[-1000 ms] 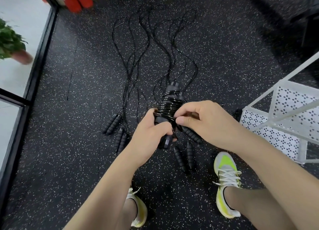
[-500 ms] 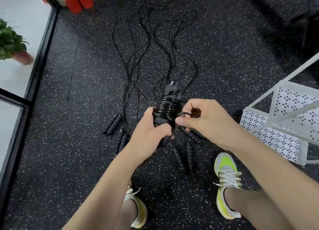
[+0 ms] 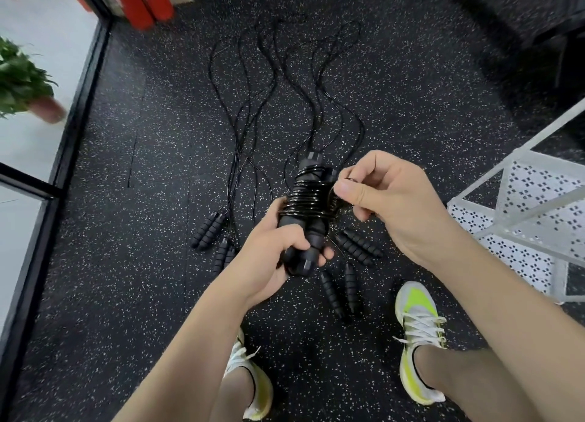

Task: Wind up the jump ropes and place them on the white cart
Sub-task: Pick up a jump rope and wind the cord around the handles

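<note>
I judge the first rope nearly wound: my left hand [image 3: 278, 257] grips the paired handles [image 3: 308, 235], just left of the white cart [image 3: 519, 200], while my right hand [image 3: 389, 197] pinches the cord's tail; four unwound ropes [image 3: 253, 127] lie beyond, nothing visibly carted

Black speckled rubber floor [image 3: 126, 295]; glass wall [image 3: 19, 231] left; potted plant [image 3: 22, 79] behind.

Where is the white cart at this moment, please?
In the head view the white cart stands at the right edge of the picture on the speckled floor, just beyond the right hand and above the right shoe.
</note>
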{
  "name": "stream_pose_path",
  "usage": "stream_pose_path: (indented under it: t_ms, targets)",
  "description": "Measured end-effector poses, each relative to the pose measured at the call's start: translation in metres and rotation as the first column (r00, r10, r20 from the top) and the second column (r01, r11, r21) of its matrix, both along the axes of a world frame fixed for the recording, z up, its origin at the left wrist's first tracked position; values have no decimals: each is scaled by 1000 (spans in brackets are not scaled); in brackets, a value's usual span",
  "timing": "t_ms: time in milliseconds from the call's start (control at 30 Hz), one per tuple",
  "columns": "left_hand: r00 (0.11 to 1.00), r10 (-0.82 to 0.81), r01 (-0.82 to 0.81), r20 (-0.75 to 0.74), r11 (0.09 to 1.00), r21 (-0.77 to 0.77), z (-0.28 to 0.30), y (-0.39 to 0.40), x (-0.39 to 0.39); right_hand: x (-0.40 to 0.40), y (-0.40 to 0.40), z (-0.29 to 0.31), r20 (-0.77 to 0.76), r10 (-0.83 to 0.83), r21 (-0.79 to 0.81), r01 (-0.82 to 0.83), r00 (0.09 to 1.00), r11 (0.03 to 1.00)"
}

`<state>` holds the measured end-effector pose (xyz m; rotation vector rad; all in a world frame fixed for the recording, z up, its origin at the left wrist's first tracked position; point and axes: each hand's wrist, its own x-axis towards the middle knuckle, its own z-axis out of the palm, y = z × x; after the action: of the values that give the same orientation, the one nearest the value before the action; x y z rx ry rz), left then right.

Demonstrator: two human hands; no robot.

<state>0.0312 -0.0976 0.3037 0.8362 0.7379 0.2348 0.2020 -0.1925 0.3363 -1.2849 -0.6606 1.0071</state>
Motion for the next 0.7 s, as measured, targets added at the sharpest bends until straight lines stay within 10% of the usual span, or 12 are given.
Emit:
stream_pose_path:
  t_ms: [367, 533, 700]
  targets:
    - [954, -124, 214, -274, 919, 330, -4, -17, 6, -8, 3, -16, 288, -46, -57, 65, 957, 996]
    - [952, -145, 230, -268, 919, 320, -2, -14, 5, -3, 3, -18, 615, -31, -127, 137, 788, 982]
    - [956, 20, 98, -293, 920, 380, -10, -19, 5, -9, -2, -30, 477, -84, -200, 201, 875, 959]
